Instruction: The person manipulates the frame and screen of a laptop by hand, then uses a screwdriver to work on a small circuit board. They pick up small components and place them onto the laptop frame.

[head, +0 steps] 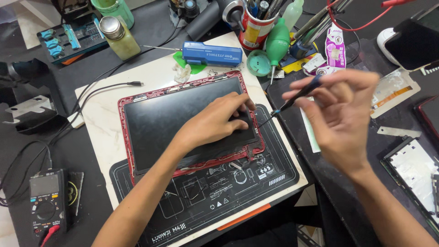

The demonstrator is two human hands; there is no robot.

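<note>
A red-framed laptop screen panel (pixel 160 119) lies face up on a black work mat (pixel 215 196). My left hand (pixel 215 121) rests on the panel's right part, fingers bent down near its right edge, possibly pinching something small and dark there. My right hand (pixel 340 114) hovers to the right of the panel and holds a thin dark screwdriver (pixel 297 96). Its tip points down and left toward the panel's right edge, close to my left fingertips.
A white board (pixel 100 119) lies under the mat. Behind stand a blue tool case (pixel 212 54), a green air blower (pixel 277 43), a can of tools (pixel 255 29) and a bottle (pixel 120 37). A multimeter (pixel 45 203) sits front left; loose parts lie right.
</note>
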